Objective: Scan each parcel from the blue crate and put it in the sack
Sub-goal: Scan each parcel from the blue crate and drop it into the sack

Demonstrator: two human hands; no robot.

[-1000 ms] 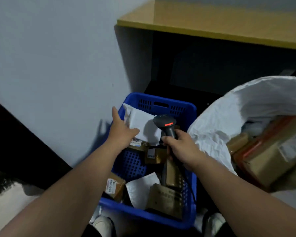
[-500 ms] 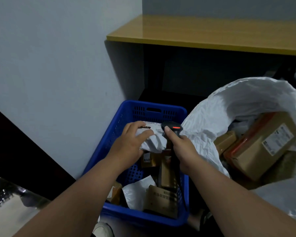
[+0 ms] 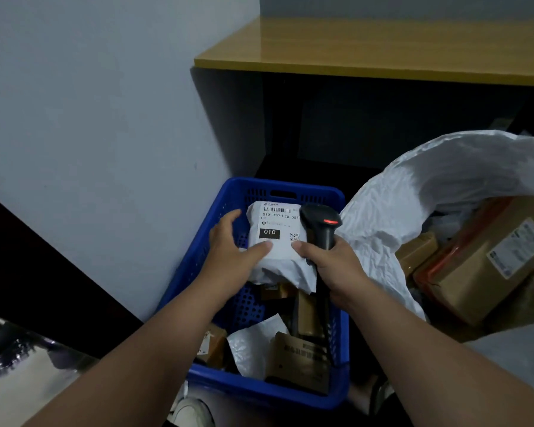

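The white parcel [image 3: 275,238], a soft poly mailer with its printed label turned up, sits at the centre of the frame, lifted above the far half of the blue crate [image 3: 198,272]. Its label shows a barcode along the top edge, a line of digits below that, a black box reading 010 and a small square code at the lower right. The left hand [image 3: 228,257] grasps the parcel from its left side, thumb lying across the lower edge of the label and fingers curled round the far edge. The right hand [image 3: 333,266] is wrapped round the handle of a black scanner [image 3: 321,229], whose head rises just to the right of the label with a red light glowing on top; the thumb of this hand also touches the parcel's lower right edge. Under the raised parcel, the crate holds more goods: brown cartons [image 3: 302,355] and another white mailer [image 3: 253,343] in the lower part of the frame. To the right, the white sack [image 3: 413,195] stands open beside the crate, touching its right rim, with several brown boxes [image 3: 487,266] inside it, one bearing a white label. A yellow-topped desk [image 3: 383,53] runs across the upper right, and a pale wall [image 3: 90,103] fills the upper left.
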